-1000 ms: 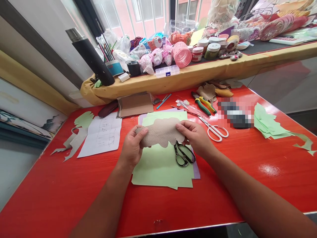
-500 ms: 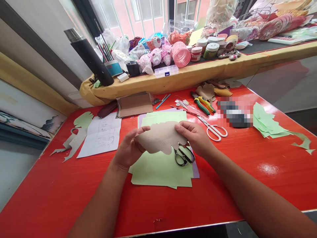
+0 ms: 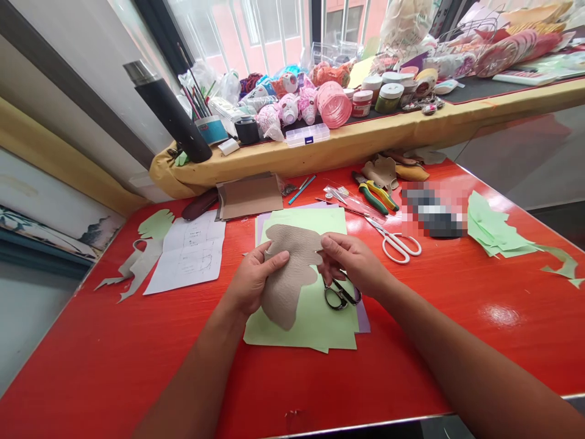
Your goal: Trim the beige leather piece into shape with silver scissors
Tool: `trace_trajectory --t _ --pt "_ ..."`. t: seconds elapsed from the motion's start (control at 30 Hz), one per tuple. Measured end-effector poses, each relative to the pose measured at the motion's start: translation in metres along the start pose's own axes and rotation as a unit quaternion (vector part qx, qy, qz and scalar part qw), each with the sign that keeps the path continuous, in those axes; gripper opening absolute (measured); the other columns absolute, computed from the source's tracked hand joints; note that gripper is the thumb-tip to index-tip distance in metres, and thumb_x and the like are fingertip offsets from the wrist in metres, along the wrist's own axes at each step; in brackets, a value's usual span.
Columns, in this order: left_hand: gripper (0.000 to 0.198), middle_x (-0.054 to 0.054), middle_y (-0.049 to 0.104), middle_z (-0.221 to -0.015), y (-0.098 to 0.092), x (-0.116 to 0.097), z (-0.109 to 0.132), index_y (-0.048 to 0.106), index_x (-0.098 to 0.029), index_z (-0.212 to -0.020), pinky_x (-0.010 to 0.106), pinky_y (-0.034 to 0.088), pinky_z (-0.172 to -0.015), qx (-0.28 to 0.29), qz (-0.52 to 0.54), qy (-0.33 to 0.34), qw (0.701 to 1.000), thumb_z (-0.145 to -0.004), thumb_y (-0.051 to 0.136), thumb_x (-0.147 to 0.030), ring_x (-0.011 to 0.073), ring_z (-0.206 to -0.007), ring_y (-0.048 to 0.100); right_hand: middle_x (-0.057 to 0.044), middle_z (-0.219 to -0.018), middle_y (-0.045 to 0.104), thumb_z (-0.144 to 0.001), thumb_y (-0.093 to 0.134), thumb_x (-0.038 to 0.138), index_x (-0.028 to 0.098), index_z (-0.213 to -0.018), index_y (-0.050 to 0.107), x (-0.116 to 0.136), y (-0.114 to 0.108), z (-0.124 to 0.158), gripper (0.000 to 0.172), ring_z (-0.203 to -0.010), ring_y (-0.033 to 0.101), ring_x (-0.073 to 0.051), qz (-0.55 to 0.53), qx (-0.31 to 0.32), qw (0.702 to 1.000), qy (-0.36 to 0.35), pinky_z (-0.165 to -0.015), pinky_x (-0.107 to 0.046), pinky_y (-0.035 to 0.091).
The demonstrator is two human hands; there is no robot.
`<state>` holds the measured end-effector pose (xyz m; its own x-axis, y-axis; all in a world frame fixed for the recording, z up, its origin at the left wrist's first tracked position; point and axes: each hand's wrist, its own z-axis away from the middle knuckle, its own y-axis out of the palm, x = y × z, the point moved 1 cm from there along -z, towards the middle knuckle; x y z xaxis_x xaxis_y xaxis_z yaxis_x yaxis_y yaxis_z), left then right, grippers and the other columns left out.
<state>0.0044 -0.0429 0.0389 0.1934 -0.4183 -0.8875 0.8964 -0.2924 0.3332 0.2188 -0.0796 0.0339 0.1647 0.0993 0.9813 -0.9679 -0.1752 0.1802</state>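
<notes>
A beige-grey piece of leather [image 3: 290, 271] with a scalloped right edge and a rounded lower end is held up over the green sheets [image 3: 304, 335]. My left hand [image 3: 251, 274] grips its left side, thumb on top and the fingers behind. At the scalloped edge, my right hand [image 3: 350, 259] pinches with thumb and forefinger; its other fingers curl below. Dark-handled scissors [image 3: 336, 299] lie on the sheets just under my right hand, their blades hidden.
White scissors [image 3: 397, 245] and green-yellow pliers [image 3: 377, 194] lie beyond my right hand. A drawn paper [image 3: 185, 259] and leather scraps [image 3: 137, 262] are at left. Green cutouts [image 3: 496, 225] lie at right. A black flask [image 3: 176, 119] and jars [image 3: 388, 97] stand on the sill.
The leather piece has turned from lying crosswise to upright, its rounded end now toward me. My left thumb has come onto its face, and my right hand has shifted slightly lower along its edge.
</notes>
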Motion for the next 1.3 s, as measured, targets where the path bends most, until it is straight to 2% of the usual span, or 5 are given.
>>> trace_trajectory --t 0.2,0.47,0.73,0.93,1.3 --pt "0.057 0.01 0.083 -0.108 0.003 0.0 -0.002 0.075 -0.017 -0.115 0.033 0.06 -0.082 -0.083 0.017 0.063 0.994 -0.069 0.098 -0.043 0.0253 -0.094 0.078 0.0 -0.073 0.071 -0.09 0.073 0.073 0.021 -0.095 0.066 -0.003 0.003 -0.002 0.052 -0.049 0.066 -0.015 -0.009 -0.016 1.0 -0.004 -0.04 -0.024 0.028" --pt "0.055 0.01 0.082 -0.113 0.006 0.01 -0.001 0.073 -0.019 -0.122 0.034 0.06 -0.088 -0.04 -0.017 0.069 0.997 -0.079 0.093 -0.045 0.0256 -0.101 0.077 0.006 -0.06 0.061 -0.09 0.08 0.057 0.022 -0.083 0.064 -0.011 0.004 -0.002 0.039 -0.046 0.057 -0.012 0.012 -0.052 0.998 -0.02 -0.045 -0.025 0.033" --pt "0.06 0.01 0.082 -0.116 0.006 0.01 0.0 0.072 -0.019 -0.124 0.034 0.06 -0.086 -0.078 -0.027 0.068 0.994 -0.075 0.095 -0.046 0.0264 -0.1 0.077 0.007 -0.05 0.058 -0.094 0.076 0.055 0.022 -0.089 0.072 -0.008 0.005 -0.001 0.034 -0.041 0.046 -0.011 0.028 -0.051 0.998 -0.017 -0.044 -0.025 0.033" --pt "0.057 0.01 0.082 -0.111 0.007 0.008 0.001 0.074 -0.019 -0.122 0.035 0.06 -0.084 -0.069 -0.036 0.082 0.994 -0.076 0.094 -0.047 0.027 -0.098 0.077 0.005 -0.053 0.061 -0.092 0.077 0.058 0.024 -0.077 0.065 -0.008 0.004 -0.001 0.04 -0.044 0.053 -0.013 0.024 -0.064 0.998 -0.011 -0.043 -0.025 0.037" --pt "0.055 0.013 0.082 -0.118 0.008 0.013 0.0 0.077 -0.018 -0.116 0.039 0.06 -0.088 -0.034 -0.096 0.084 0.991 -0.073 0.095 -0.049 0.031 -0.107 0.076 0.006 -0.062 0.06 -0.085 0.08 0.065 0.022 -0.085 0.068 -0.003 -0.001 -0.003 0.044 -0.046 0.057 -0.012 -0.002 -0.106 0.994 -0.007 -0.04 -0.023 0.038"
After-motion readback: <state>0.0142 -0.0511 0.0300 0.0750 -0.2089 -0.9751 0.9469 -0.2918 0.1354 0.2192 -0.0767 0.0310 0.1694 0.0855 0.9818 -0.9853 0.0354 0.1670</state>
